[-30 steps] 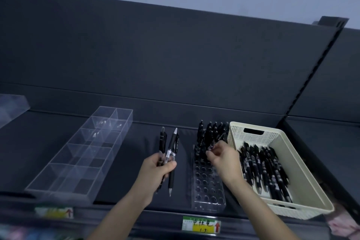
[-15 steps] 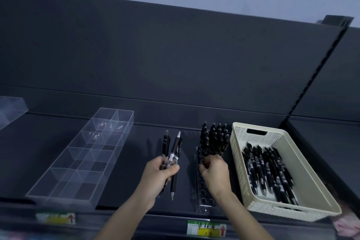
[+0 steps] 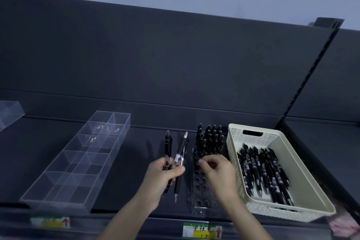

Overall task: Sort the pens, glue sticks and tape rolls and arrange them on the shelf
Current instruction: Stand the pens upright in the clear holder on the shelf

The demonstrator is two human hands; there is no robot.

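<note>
Head view: left hand (image 3: 159,178) grips two pens (image 3: 179,155) mid-frame, and right hand (image 3: 219,171) curls over the clear rack (image 3: 202,197). Whether it is pinching a pen, I cannot tell. The rack's back rows hold standing pens (image 3: 209,138), the front holes gape empty, and the basket (image 3: 233,142) at right carries plenty more loose pens (image 3: 261,173). Early days, I'd say; no glue or tape showing. Divided tray (image 3: 81,161) at lower left sits well apart, with open shelf (image 3: 140,142) between.
</note>
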